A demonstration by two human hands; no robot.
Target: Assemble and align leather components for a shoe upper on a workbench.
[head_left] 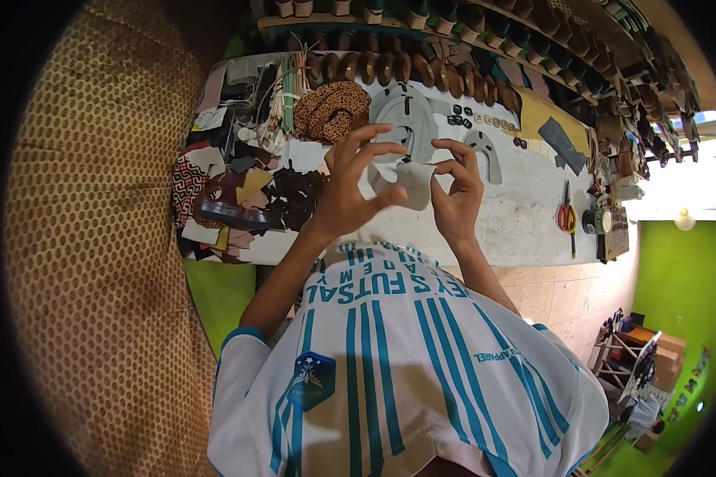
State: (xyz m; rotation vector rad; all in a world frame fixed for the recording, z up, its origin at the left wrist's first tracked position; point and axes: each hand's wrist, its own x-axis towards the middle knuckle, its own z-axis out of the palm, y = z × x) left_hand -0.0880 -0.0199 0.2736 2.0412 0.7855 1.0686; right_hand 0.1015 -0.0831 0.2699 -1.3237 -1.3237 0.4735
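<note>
A pale grey, curved sheet piece (416, 188), like a shoe upper part, is held up above the white worktable (525, 226). Thumb and fingers of my right hand (459, 193) close on its right edge. My left hand (356, 184) is at its other side with fingers spread, the thumb tip overlapping the piece; whether it touches is unclear. Beyond my hands lie grey U-shaped pieces (426, 114) with small dark marks, partly hidden by my fingers. A similar grey piece (493, 163) lies right of my right hand.
Fabric and leather scraps (250, 187) cover the table's left. Leopard-patterned cloth (334, 110) sits behind my left hand. Brown shoe forms (402, 67) line the back. Scissors (566, 219) and a tape roll (598, 220) lie right. A patterned curtain (103, 238) hangs at left.
</note>
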